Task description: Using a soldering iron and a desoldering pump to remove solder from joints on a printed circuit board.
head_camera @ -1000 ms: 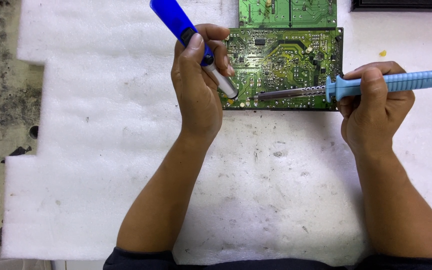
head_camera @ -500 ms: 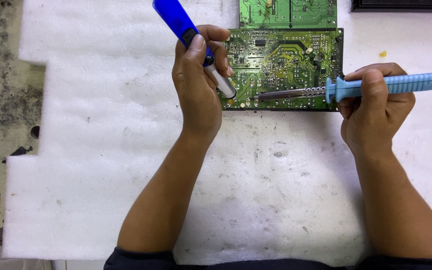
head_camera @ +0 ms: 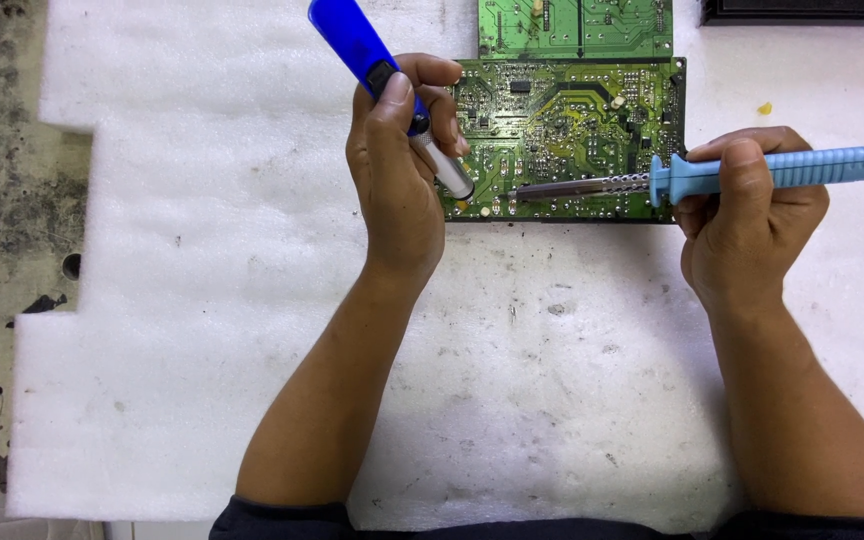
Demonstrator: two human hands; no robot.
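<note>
Left hand (head_camera: pixel 397 170) wrapped tight around the blue pump (head_camera: pixel 382 75), nozzle on the board (head_camera: pixel 572 135); right hand (head_camera: pixel 742 215) closed on the iron (head_camera: pixel 752 172), tip touching solder.

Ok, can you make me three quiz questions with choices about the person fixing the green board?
1. Where does the metal tip of the soldering iron rest?
A. on the white foam
B. on the lower part of the circuit board
C. on the bare table at the left

2. What colour is the handle of the desoldering pump?
A. dark blue
B. red
C. yellow

3. What is the right hand doing?
A. lying flat and empty
B. gripping the light blue iron
C. lifting the board

Answers: 1 B, the tip lies over the board's lower edge. 2 A, a dark blue body sticks up from the left hand. 3 B, its fingers wrap around the iron's handle.
</note>
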